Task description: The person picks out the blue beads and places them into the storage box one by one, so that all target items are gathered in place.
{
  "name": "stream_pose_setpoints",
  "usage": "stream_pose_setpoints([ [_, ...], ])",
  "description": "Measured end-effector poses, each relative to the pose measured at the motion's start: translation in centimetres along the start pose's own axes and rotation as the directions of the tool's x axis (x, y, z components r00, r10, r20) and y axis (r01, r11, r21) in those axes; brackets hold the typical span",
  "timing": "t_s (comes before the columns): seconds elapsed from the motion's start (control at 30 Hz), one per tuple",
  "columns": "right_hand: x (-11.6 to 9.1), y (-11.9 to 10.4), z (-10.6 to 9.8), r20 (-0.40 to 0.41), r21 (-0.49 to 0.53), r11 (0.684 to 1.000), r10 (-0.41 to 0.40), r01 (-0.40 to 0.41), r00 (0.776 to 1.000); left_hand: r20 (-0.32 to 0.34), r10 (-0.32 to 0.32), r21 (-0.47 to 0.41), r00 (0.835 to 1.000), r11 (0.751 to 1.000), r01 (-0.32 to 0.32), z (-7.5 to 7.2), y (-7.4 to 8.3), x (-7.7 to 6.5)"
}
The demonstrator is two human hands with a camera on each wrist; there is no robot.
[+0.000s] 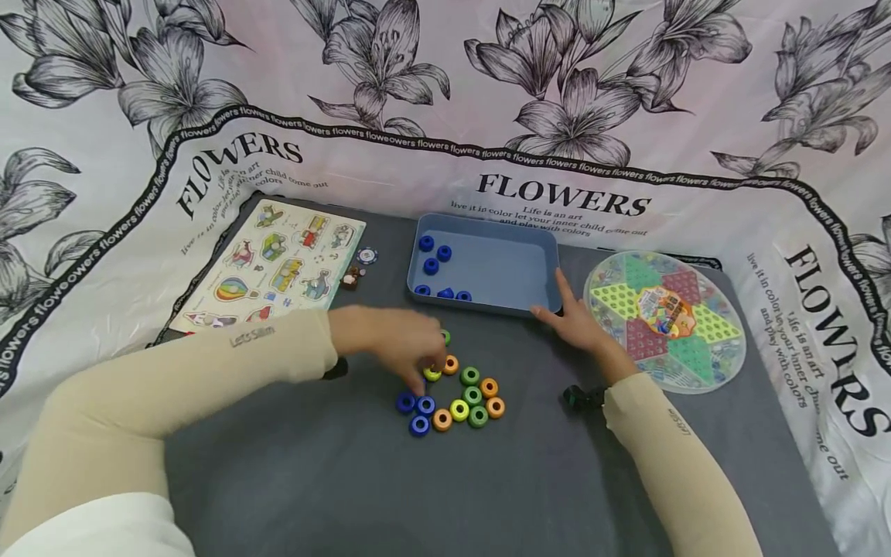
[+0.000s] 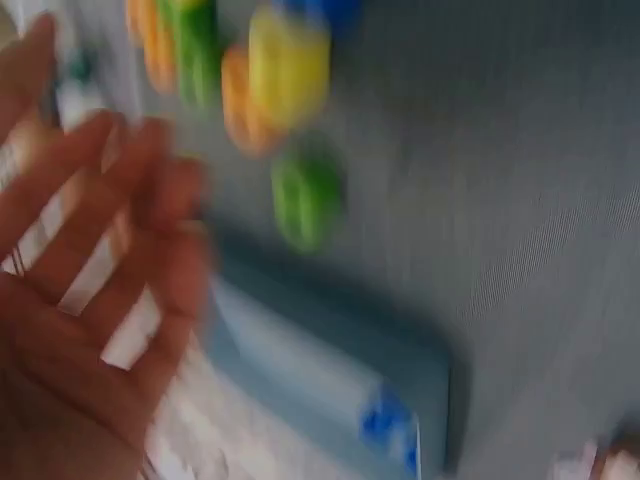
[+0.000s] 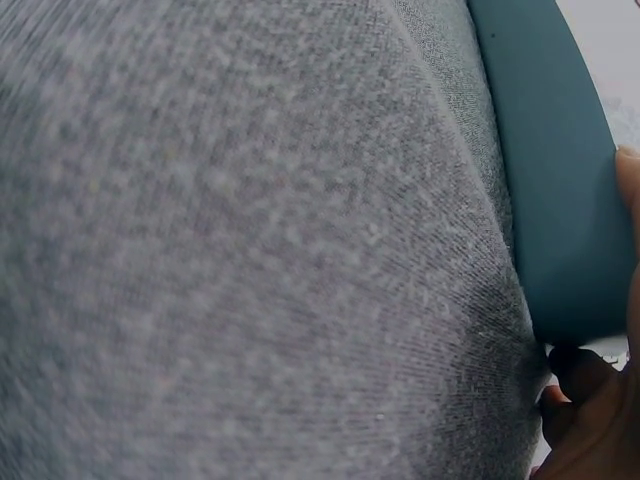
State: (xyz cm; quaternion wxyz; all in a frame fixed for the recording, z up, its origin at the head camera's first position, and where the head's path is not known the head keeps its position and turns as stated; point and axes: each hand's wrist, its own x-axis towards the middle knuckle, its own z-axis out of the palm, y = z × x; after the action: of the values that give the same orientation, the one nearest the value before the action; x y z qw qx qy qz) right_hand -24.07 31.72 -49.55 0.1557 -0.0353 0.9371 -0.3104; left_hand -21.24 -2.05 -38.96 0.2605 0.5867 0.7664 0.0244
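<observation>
My left hand hovers above loose ring-shaped beads on the table, its fingers pointing down beside a yellow bead. In the left wrist view, blurred by motion, the fingers of that hand are loosely bent with nothing between them. Blue beads, orange beads and green beads lie grouped below and right of it. My right hand grips the near right corner of a blue-grey tray, thumb along its front wall. Several blue beads sit at the tray's left side.
A picture puzzle board lies at the left, with a poker chip and a small brown figure beside it. A round, star-patterned game board lies at the right. Flower-printed cloth borders the grey table.
</observation>
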Motion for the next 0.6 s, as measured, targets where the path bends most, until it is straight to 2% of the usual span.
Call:
stream_pose_setpoints([
  [0.07, 0.0, 0.0, -0.2, -0.007, 0.003, 1.0, -0.001, 0.001, 1.0, 0.063, -0.05, 0.002, 0.997, 0.999, 0.05, 1.8, 1.5, -1.0],
  [0.13, -0.1, 0.0, -0.4, -0.012, 0.003, 1.0, 0.001, -0.001, 1.0, 0.051, -0.075, 0.008, 0.996, 0.997, 0.075, 3.5, 2.2, -1.8],
  [0.27, -0.1, 0.2, -0.5, -0.017, -0.01, 1.0, 0.002, -0.003, 1.0, -0.073, -0.088, 0.048, 0.993, 0.995, 0.092, 6.8, 2.3, -2.7],
  [0.37, -0.2, 0.3, -0.3, -0.015, -0.012, 1.0, 0.004, -0.004, 1.0, -0.183, -0.07, 0.078, 0.981, 0.993, 0.086, 9.1, 2.1, -2.6],
  [0.47, -0.2, 0.3, -0.1, -0.014, -0.01, 1.0, 0.011, -0.012, 1.0, -0.281, -0.051, 0.077, 0.958, 0.994, 0.076, 10.6, 2.1, -2.5],
  [0.6, 0.0, 0.1, 0.1, -0.016, -0.018, 1.0, 0.016, -0.016, 1.0, -0.32, -0.055, 0.062, 0.946, 0.995, 0.078, 11.6, 2.0, -2.7],
])
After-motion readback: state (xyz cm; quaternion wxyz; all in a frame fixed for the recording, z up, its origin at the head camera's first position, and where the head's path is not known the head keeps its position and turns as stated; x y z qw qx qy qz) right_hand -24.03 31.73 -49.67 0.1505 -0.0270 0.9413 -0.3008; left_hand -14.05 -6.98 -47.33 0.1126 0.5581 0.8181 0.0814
